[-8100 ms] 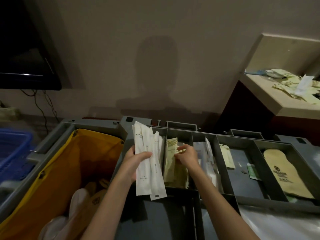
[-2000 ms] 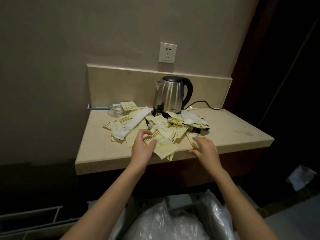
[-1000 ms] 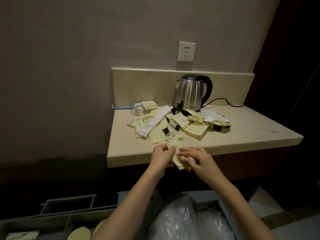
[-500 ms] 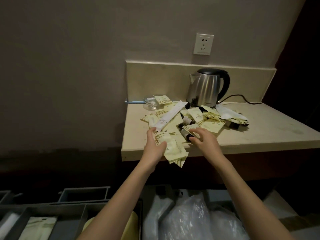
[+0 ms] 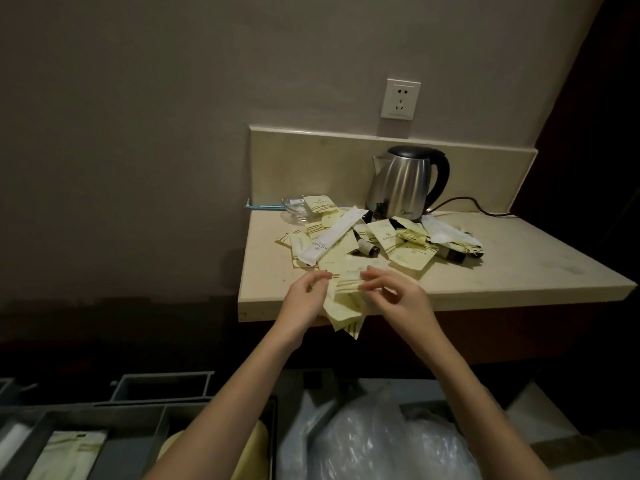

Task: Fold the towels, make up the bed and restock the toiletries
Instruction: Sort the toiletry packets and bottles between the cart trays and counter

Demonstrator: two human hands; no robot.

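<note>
Both hands pinch one sachet bundle (image 5: 341,303) at the table's (image 5: 502,271) near edge: left hand (image 5: 304,299) left, right hand (image 5: 398,299) right; loose pile (image 5: 374,237) just beyond.

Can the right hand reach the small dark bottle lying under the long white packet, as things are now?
Probably yes, but not at once. The right hand pinches the yellow packets together with the left hand. The dark bottle lies just beyond, half under the long white packet; its cap end is exposed.
</note>
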